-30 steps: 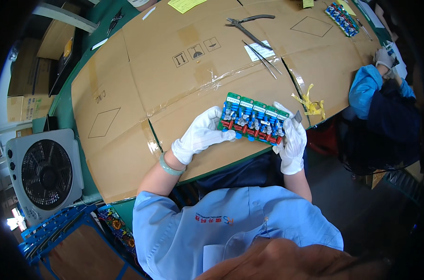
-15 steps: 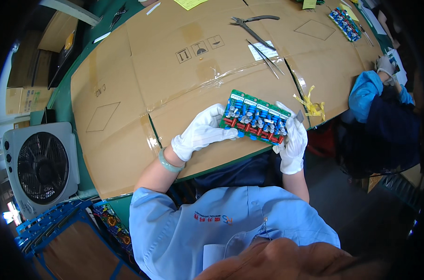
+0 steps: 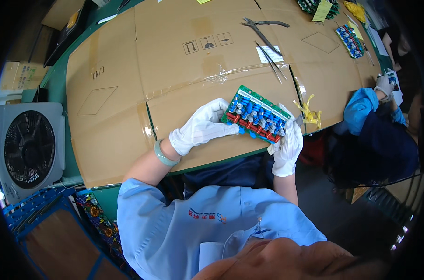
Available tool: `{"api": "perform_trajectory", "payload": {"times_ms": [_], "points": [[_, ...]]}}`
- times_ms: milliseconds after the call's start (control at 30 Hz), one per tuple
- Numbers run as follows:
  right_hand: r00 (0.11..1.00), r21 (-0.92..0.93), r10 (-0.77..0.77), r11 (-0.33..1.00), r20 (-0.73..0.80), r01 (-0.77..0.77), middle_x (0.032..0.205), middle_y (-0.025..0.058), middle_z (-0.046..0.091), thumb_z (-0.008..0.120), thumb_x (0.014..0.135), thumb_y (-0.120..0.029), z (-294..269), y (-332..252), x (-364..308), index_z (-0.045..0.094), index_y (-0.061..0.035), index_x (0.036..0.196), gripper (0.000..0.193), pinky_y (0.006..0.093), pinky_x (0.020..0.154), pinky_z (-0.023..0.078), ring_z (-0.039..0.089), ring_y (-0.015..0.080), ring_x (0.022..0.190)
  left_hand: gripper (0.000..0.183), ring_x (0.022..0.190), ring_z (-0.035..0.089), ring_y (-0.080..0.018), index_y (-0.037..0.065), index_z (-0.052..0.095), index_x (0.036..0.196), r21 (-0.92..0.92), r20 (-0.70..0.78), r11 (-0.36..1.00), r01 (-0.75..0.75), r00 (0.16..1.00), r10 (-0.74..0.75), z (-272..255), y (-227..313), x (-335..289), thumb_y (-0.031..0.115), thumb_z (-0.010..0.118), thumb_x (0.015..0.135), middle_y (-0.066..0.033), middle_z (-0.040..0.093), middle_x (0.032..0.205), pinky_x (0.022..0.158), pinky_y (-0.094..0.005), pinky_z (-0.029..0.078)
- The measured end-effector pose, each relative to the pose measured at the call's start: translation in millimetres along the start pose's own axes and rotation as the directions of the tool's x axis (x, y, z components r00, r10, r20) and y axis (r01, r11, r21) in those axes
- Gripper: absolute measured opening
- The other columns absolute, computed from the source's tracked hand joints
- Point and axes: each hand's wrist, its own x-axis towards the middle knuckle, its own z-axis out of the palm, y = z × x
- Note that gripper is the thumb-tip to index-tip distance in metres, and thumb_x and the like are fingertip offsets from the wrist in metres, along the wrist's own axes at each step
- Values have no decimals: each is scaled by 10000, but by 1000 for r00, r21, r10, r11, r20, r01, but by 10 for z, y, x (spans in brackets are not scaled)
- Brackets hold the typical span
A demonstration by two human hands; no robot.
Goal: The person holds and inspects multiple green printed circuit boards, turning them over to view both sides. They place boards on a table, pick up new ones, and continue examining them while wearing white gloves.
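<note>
**Cardboard sheet (image 3: 174,88) across a green table (image 3: 72,161), a circuit board (image 3: 255,114) held over its near side**

The person's left hand (image 3: 200,129), in a white glove, grasps the left end of the circuit board, thumb along the near edge and fingers behind. The right hand (image 3: 289,145), gloved alike, grips the right end. A small grey piece (image 3: 299,120) juts out beside the right hand; what it is, and whether that hand holds it, cannot be told. The circuit board slants, its right end nearer the person, with red parts along the near side, blue ones in the middle and pale strips on the far side.

A pale green bangle (image 3: 165,154) circles the left wrist, below a light blue shirt (image 3: 170,224) sleeve.

Just right of the right hand lies a crumpled yellow ribbon (image 3: 310,113). Farther off, tweezers (image 3: 270,61) lie across a white label (image 3: 262,57), and beyond them pliers (image 3: 257,31) rest with their handles spread. At the far right lie a second circuit board (image 3: 349,41) and a dark green pile bearing a yellow note (image 3: 322,10).

On the right sits a co-worker with a blue sleeve (image 3: 360,111) and a gloved hand. On the left stands a grey box fan (image 3: 30,149), with a tray of colourful parts (image 3: 97,212) nearer the person.
</note>
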Motion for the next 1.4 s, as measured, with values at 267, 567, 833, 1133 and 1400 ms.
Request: {"api": "perform_trajectory", "payload": {"times_ms": [267, 567, 833, 1133, 1400], "points": [[999, 34, 45, 998, -24, -44, 1168, 153, 613, 548, 980, -158, 16, 41, 0, 498, 128, 1282, 419, 242, 859, 476, 606, 131, 964, 302, 772, 657, -199, -21, 442, 1095, -26, -48, 999, 44, 998, -45, 30, 75, 42, 187, 603, 947, -133, 617, 905, 629, -297, 574], [996, 59, 85, 995, 4, -85, 1233, 165, 582, 538, 965, -26, -101, 128, 149, 485, 136, 1293, 369, 208, 781, 467, 566, 81, 874, 410, 781, 669, -222, -1, 422, 1251, -59, -121, 994, 93, 988, -100, 56, 42, 234, 232, 568, 947, -143, 609, 1059, 587, -312, 583], [992, 18, 122, 992, -17, -122, 1247, 149, 588, 565, 963, -54, -102, 160, 205, 503, 120, 1285, 371, 221, 827, 468, 574, 94, 945, 361, 737, 640, -202, 33, 436, 1245, -231, -92, 954, 191, 972, -217, 36, 35, 295, 244, 530, 968, -133, 596, 1064, 536, -304, 555], [998, -97, 68, 993, -11, -69, 1108, 92, 630, 567, 970, -90, -52, 162, 169, 515, 107, 1287, 376, 191, 751, 452, 570, 71, 879, 340, 687, 620, -184, 34, 441, 1231, -231, -114, 952, 200, 966, -230, 15, -3, 270, 226, 527, 963, -124, 599, 1032, 496, -282, 507], [986, -121, 163, 979, -38, -167, 930, 3, 631, 556, 984, -149, -38, 149, 155, 568, 64, 1256, 346, 146, 558, 355, 498, 4, 682, 414, 671, 623, -175, 27, 395, 1264, -225, -94, 956, 187, 973, -212, -13, 2, 241, 251, 564, 959, -114, 595, 1001, 502, -289, 516]]}}
